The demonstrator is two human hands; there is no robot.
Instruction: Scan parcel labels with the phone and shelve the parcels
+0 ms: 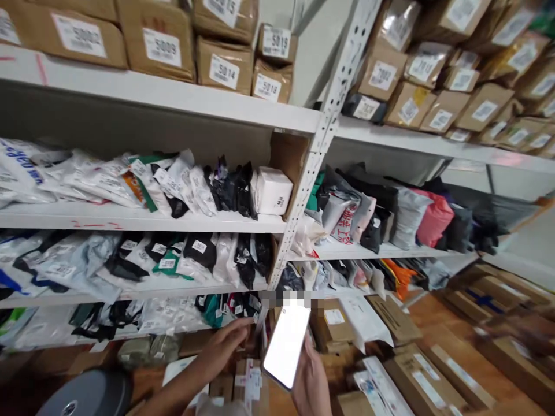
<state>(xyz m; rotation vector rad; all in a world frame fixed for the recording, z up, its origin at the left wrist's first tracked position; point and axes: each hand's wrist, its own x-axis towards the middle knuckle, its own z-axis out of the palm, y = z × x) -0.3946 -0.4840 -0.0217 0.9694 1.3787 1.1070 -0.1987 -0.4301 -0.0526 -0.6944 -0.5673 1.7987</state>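
A phone [285, 346] with a bright white screen is held upright in my right hand [313, 372], its fingers behind and along the right edge. To the left of the phone, my left hand [229, 341] reaches forward with fingers stretched out, apart from the phone and holding nothing that I can see. Beyond the hands stands a white metal shelf upright [299, 196]. Bagged parcels [217, 306] lie on the low shelf just past my left hand. A cardboard box [333, 323] sits to the right of the phone.
White shelves [143, 214] carry rows of labelled plastic mailers. Numbered cardboard boxes [167, 49] fill the upper shelf, with more boxes [446, 110] at upper right. Cardboard boxes [427, 375] cover much of the floor at right. A round grey object [87, 393] stands at lower left.
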